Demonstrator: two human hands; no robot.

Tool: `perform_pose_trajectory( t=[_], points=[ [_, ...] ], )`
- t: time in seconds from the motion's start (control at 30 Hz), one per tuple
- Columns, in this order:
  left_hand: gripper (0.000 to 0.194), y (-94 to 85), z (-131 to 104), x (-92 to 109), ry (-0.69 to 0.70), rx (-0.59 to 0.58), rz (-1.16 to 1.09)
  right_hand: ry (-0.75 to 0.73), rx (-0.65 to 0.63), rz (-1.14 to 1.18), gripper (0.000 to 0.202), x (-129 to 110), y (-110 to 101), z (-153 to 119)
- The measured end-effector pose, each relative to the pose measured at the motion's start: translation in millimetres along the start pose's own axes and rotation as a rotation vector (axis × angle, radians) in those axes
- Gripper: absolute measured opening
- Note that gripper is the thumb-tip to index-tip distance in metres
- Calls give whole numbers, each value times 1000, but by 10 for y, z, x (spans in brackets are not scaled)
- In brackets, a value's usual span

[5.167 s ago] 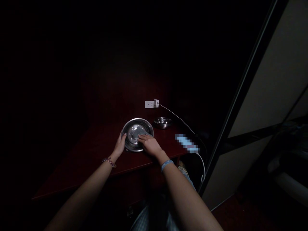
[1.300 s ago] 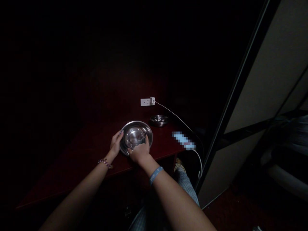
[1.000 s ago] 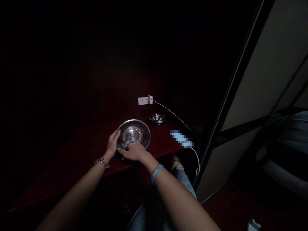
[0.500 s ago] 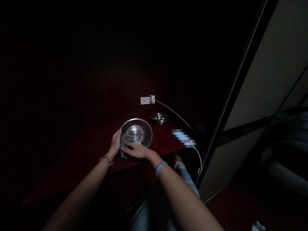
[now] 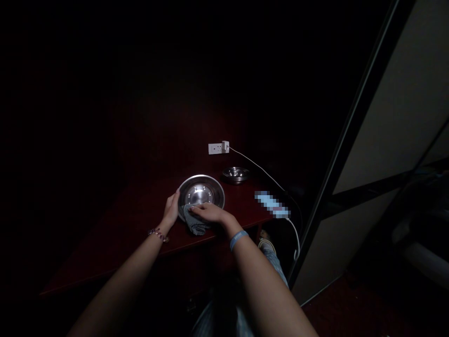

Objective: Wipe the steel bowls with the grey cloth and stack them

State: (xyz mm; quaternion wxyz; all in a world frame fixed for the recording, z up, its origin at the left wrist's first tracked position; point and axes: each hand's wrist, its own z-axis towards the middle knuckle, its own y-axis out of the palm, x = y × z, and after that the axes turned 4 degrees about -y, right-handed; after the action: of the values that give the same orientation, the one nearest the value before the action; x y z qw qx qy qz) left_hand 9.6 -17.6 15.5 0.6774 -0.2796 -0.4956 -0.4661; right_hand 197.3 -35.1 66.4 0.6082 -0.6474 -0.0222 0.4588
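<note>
A shiny metal bowl stands on the dark red desk, its mouth tilted toward me. My left hand grips the bowl's left rim, fingers closed around its outer side. With its fingers pressed on a grey-green cloth, my right hand is at the bowl's near rim. Part of the cloth lies inside the bowl and the rest hangs over the near edge.
Behind and right of the bowl sits a stack of smaller metal bowls. A white charger is plugged into a wall socket; its cable runs right. A blurred light-blue object lies near the desk's right end, beside a sliding door.
My right hand and the cloth have moved right along the bowl's near rim. My left hand keeps its hold on the left rim. The whole view has shifted slightly.
</note>
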Motion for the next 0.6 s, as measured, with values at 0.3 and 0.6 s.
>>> perform_pose_trajectory(
  t=[0.3, 0.6],
  points=[
    [78, -3, -1, -12, -4, -17, 10, 249, 24, -375, 41, -199, -117, -50],
    [68, 2, -11, -22, -20, -23, 8, 264, 168, -590, 52, 10, 151, 36]
  ],
)
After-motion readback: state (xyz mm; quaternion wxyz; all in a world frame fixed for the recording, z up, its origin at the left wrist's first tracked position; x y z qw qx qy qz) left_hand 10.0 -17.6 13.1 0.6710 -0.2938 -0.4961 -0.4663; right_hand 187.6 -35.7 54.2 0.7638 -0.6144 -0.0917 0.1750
